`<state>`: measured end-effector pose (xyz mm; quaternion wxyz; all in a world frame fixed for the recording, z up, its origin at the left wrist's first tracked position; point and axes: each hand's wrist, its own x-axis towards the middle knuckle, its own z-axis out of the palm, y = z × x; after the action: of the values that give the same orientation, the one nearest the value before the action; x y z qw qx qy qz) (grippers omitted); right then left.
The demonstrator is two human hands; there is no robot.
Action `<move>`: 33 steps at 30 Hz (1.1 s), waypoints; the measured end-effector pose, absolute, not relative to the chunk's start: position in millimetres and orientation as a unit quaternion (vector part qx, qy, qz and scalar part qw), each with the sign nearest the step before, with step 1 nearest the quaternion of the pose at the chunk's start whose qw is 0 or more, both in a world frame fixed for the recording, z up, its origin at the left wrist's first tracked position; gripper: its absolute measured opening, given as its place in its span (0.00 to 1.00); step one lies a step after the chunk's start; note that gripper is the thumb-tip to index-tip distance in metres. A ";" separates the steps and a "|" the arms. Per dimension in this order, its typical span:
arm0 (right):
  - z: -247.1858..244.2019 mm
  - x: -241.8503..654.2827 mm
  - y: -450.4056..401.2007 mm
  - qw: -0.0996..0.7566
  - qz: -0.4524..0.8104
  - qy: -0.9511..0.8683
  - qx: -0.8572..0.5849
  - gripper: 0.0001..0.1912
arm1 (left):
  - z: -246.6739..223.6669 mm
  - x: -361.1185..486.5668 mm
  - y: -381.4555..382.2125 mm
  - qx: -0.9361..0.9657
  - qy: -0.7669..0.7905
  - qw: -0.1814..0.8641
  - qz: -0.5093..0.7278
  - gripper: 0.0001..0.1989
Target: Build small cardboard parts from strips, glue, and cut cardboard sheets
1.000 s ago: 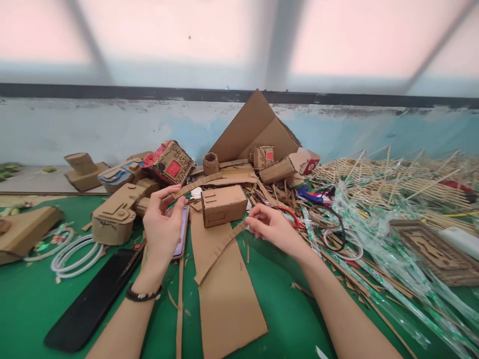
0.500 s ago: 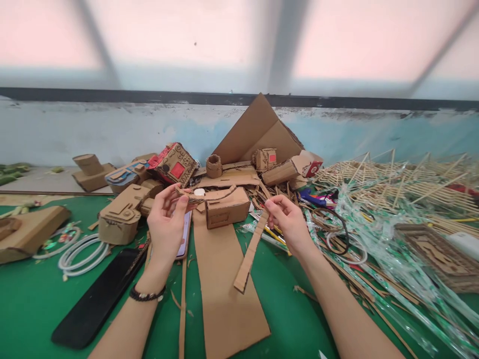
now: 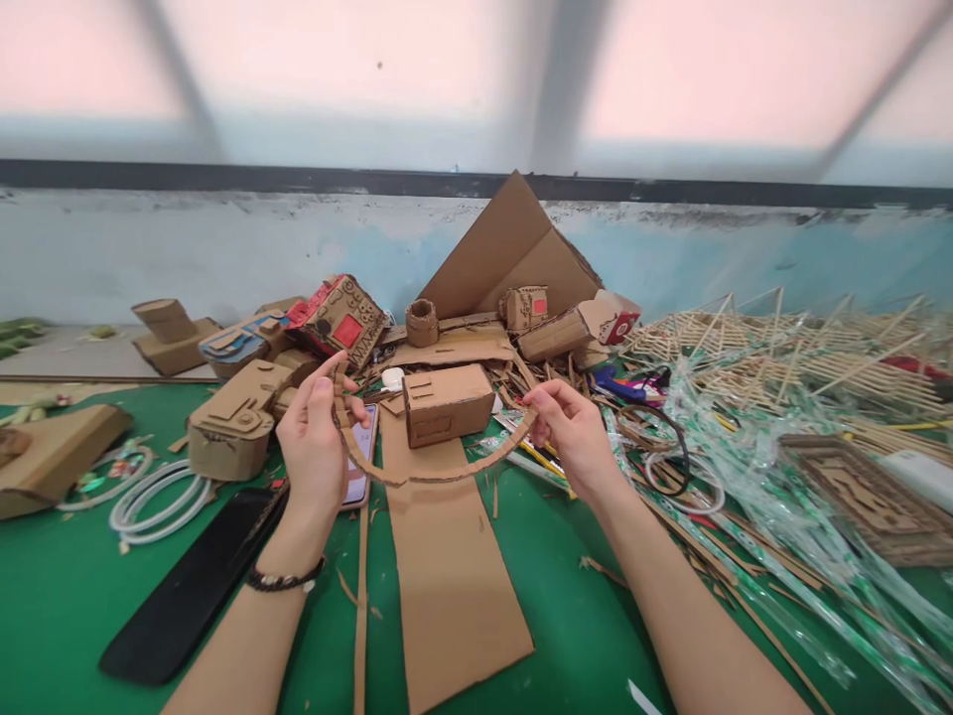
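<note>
A long, narrow cardboard strip (image 3: 436, 478) hangs in a wide U-shaped curve between my two hands. My left hand (image 3: 319, 432) pinches one end, its other fingers partly spread behind the strip. At the opposite end, the thumb and fingertips of my right hand (image 3: 562, 429) close on the strip. Beyond the curve sits a small cardboard box (image 3: 448, 405) with raised tabs on its top. It rests on the far part of a flat cardboard sheet (image 3: 462, 586). Just behind my left hand lies a phone (image 3: 360, 467), partly covered by it.
Cardboard models, among them a red-trimmed box (image 3: 343, 323), crowd the back. On the left are a black flat case (image 3: 195, 588) and a coiled white cable (image 3: 160, 501). Plastic wrap (image 3: 745, 487), scraps and a stick lattice (image 3: 745, 343) fill the right. The tabletop (image 3: 566, 606) is green.
The strip's loose end has swung up from over the sheet, and the strip now bows between both hands. My left hand has shifted slightly left. The box top is now uncovered.
</note>
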<state>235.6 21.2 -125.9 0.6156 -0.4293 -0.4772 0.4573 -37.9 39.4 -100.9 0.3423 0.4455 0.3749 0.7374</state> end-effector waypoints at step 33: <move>-121.4 232.4 10.4 0.560 0.487 -0.551 -0.382 0.17 | -104.6 -28.3 23.8 0.586 0.343 0.455 0.577 0.12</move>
<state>232.4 10.4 -121.4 0.5597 -0.3822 -0.5510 0.4869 -28.3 23.8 -104.6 0.4546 0.5858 0.3426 0.5770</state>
